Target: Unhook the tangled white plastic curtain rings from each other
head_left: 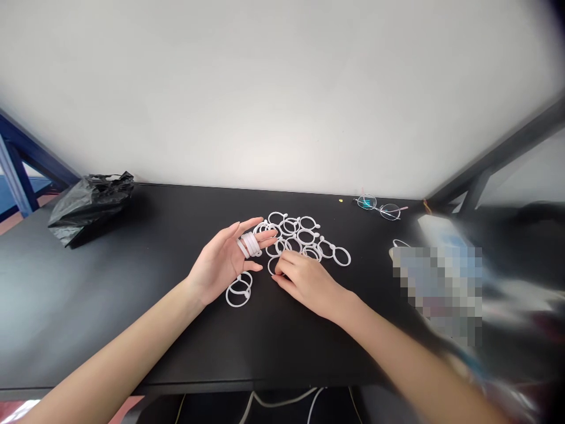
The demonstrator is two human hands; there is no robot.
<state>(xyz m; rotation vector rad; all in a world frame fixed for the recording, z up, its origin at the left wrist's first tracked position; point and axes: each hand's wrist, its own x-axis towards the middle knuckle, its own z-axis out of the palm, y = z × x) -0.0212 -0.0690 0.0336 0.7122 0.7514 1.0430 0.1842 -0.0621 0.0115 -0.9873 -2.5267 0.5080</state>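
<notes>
My left hand (pixel 220 259) is open, palm turned up, its fingers stretched out and apart. Several white curtain rings (pixel 249 245) are stacked around its middle fingers. To its right, my right hand (pixel 304 281) is closed in a pinch at the near edge of a ring pile, on a white curtain ring (pixel 271 267) partly hidden by the fingers. The pile of white curtain rings (pixel 306 237) lies loose and overlapping behind both hands, each ring with a small knob. Two more overlapping curtain rings (pixel 238 296) lie just below my left hand.
The black table (pixel 185 347) meets a pale wall. A crumpled black plastic bag (pixel 90 206) lies at the left. Eyeglasses (pixel 378 207) rest at the back right. A blurred, pixelated pale object (pixel 436 288) is on the right, beside my forearm. Cables (pixel 286 403) hang below the front edge.
</notes>
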